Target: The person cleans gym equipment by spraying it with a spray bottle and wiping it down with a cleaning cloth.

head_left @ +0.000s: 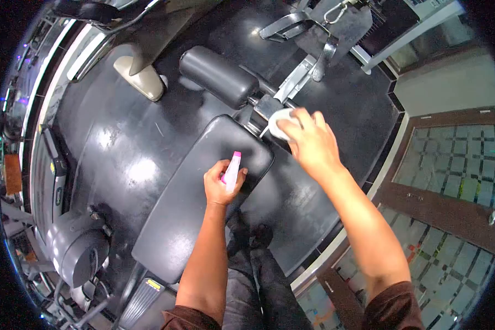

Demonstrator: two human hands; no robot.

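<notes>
Spray bottle (pixel 232 175), one, pale-bodied with a pink tip (pixel 237 154): sitting in the left hand (pixel 217 188), above the long black pad (pixel 173 220) and near its right edge; probably light and fairly stiff, perhaps slippery if wet, not fragile, and best taken round the neck, just under the head. Left hand: closing around the spray bottle, fingers curling on one side and thumb pressing on the other, neither spread nor flat. White wad (pixel 279 122), one, rounded, cloth or paper, which of them being hard to tell: probably weighing little, yielding under the fingers, and best gathered from above. Right hand (pixel 318 147), slightly blurred: reaching farther out, fingers bending and part-open over the white wad, holding it beside the metal joint (pixel 267 105); whether the two are touching, cannot tell. Beyond: a black roller cushion (pixel 217 76) lying past the pad's far end, a metal handle (pixel 283 27) resting farther off, dark flooring (pixel 132 143) extending around all.
</notes>
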